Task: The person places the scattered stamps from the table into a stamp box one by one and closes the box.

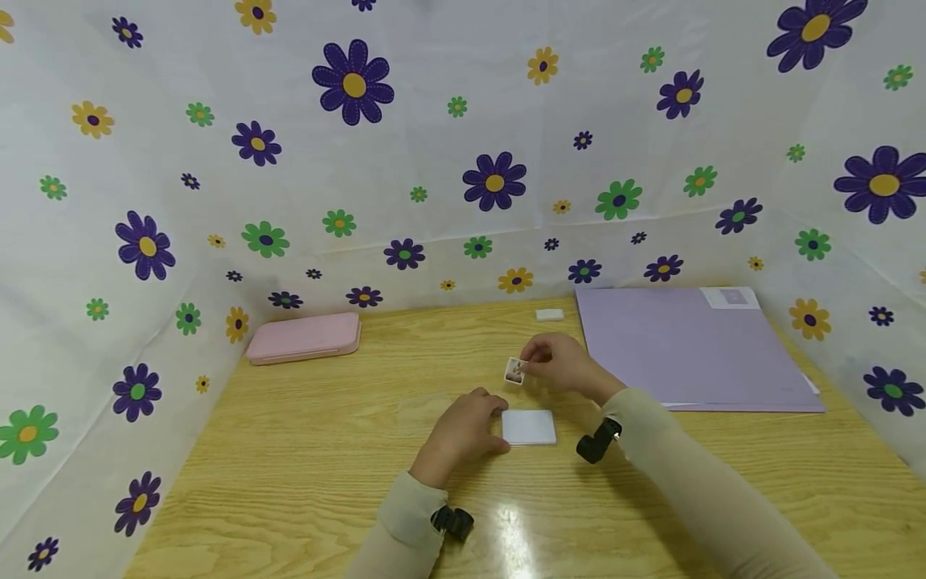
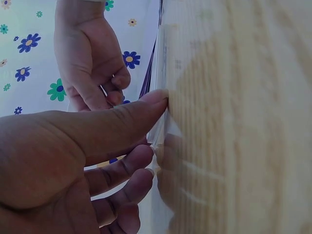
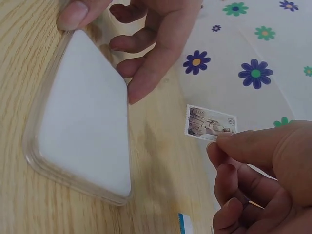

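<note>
My right hand [image 1: 564, 366] pinches a small postage stamp [image 1: 514, 371] between thumb and fingertips, raised above the table. In the right wrist view the stamp [image 3: 210, 123] shows a brownish picture with a white perforated border. A flat, clear plastic case [image 1: 529, 427] with a white top lies on the table below it. My left hand [image 1: 466, 426] holds the case by its left end, thumb at the near corner and forefinger at the far one. From the left wrist, the thumb tip meets the case's clear edge [image 2: 158, 83].
A pink pencil case [image 1: 304, 338] lies at the back left of the wooden table [image 1: 304, 482]. At the back right is a large purple folder [image 1: 687, 346], with a small white block [image 1: 549, 314] beside it. Flower-patterned cloth [image 1: 419, 145] encloses the back and sides.
</note>
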